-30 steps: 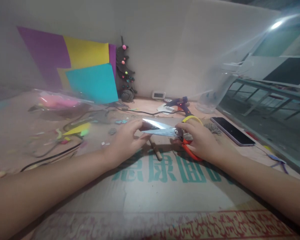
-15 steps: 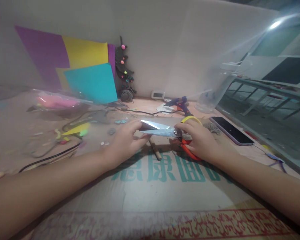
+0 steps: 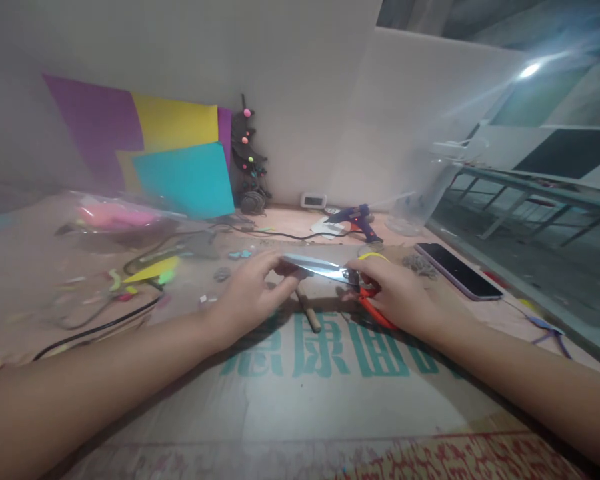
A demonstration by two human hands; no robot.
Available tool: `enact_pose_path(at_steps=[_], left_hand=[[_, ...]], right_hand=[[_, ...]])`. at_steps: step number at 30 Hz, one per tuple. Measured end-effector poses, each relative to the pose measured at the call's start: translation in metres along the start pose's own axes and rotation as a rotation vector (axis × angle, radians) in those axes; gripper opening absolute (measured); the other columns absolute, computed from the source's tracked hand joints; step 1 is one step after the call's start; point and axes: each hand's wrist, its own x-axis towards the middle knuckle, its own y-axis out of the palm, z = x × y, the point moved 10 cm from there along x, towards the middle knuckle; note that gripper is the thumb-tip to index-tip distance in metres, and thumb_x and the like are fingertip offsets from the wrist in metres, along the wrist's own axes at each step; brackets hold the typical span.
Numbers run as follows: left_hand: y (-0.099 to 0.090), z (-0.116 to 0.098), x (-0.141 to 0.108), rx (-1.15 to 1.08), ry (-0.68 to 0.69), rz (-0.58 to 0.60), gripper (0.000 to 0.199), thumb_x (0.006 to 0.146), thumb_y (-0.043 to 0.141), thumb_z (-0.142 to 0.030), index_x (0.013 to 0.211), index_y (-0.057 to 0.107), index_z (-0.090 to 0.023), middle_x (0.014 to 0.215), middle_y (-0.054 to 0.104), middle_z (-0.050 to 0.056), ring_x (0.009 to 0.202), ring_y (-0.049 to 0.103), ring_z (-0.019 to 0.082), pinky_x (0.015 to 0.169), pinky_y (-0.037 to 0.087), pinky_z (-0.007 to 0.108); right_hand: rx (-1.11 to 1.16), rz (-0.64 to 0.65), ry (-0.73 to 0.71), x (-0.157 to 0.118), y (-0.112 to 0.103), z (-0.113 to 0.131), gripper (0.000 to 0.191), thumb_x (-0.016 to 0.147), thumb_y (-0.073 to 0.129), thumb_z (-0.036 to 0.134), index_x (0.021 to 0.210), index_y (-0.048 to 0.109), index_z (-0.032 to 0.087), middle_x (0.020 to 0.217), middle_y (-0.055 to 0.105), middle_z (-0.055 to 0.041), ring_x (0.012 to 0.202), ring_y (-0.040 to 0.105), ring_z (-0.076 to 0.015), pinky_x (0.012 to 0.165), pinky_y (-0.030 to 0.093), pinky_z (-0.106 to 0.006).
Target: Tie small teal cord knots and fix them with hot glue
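Note:
Scissors (image 3: 325, 268) with one yellow and one red handle lie across the middle, held above the board, their blades pointing left and nearly together. My right hand (image 3: 397, 290) is closed round the handles. My left hand (image 3: 257, 290) is pinched at the blade tips; what sits between its fingers is hidden. A short brown stick (image 3: 309, 312) slants down from below the left fingertips, its upper end out of sight behind them. Beneath both hands is a pale board (image 3: 300, 407) with green printed characters.
Behind stand a glue gun (image 3: 357, 220), a small white display (image 3: 313, 201), a decorated little tree (image 3: 250, 157) and coloured sheets (image 3: 183, 180). A phone (image 3: 457, 272) lies right. Cable (image 3: 100, 328), scraps and a pink bag (image 3: 117, 217) are left.
The scissor blades have come closer together. The whole scene has shifted slightly lower in the view. My hands remain in about the same place over the board.

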Motion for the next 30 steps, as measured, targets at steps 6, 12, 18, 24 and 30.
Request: enact_pose_path(at_steps=[6, 12, 18, 24, 30], left_hand=[[0.004, 0.007, 0.003, -0.094, -0.095, 0.031, 0.017, 0.088, 0.056, -0.032, 0.094, 0.065, -0.019, 0.09, 0.07, 0.004, 0.086, 0.065, 0.02, 0.078, 0.05, 0.032], [0.01, 0.02, 0.003, -0.225, -0.214, 0.05, 0.016, 0.086, 0.058, -0.031, 0.093, 0.064, -0.018, 0.09, 0.07, 0.005, 0.084, 0.066, 0.018, 0.071, 0.051, 0.029], [0.015, 0.025, 0.001, -0.326, -0.241, 0.057, 0.018, 0.086, 0.059, -0.035, 0.09, 0.062, -0.018, 0.088, 0.07, 0.005, 0.082, 0.066, 0.018, 0.07, 0.053, 0.028], [0.021, 0.032, -0.001, -0.422, -0.281, 0.081, 0.018, 0.088, 0.058, -0.035, 0.091, 0.06, -0.018, 0.086, 0.07, 0.005, 0.08, 0.067, 0.018, 0.071, 0.055, 0.031], [0.027, 0.028, -0.003, -0.602, -0.331, 0.118, 0.017, 0.087, 0.06, -0.032, 0.097, 0.056, -0.018, 0.089, 0.073, 0.006, 0.082, 0.072, 0.019, 0.073, 0.058, 0.031]], right_hand=[[0.173, -0.093, 0.107, -0.002, -0.003, -0.02, 0.041, 0.08, 0.069, 0.041, 0.114, 0.055, 0.023, 0.102, 0.064, -0.0072, 0.083, 0.061, -0.022, 0.068, 0.051, -0.033], [0.273, -0.135, 0.239, -0.002, -0.001, -0.035, 0.039, 0.084, 0.064, 0.039, 0.118, 0.054, 0.023, 0.092, 0.064, -0.0046, 0.079, 0.062, -0.0218, 0.067, 0.052, -0.034], [0.285, -0.112, 0.187, -0.001, 0.003, -0.031, 0.042, 0.081, 0.068, 0.039, 0.117, 0.055, 0.024, 0.098, 0.063, -0.0052, 0.082, 0.061, -0.0214, 0.069, 0.051, -0.033], [0.267, -0.112, 0.179, -0.002, 0.006, -0.033, 0.041, 0.082, 0.067, 0.04, 0.117, 0.055, 0.025, 0.102, 0.064, -0.005, 0.082, 0.062, -0.0212, 0.066, 0.05, -0.032], [0.225, -0.093, 0.092, 0.001, 0.001, -0.017, 0.038, 0.08, 0.07, 0.04, 0.112, 0.057, 0.023, 0.099, 0.063, -0.0057, 0.079, 0.06, -0.0209, 0.069, 0.051, -0.034]])
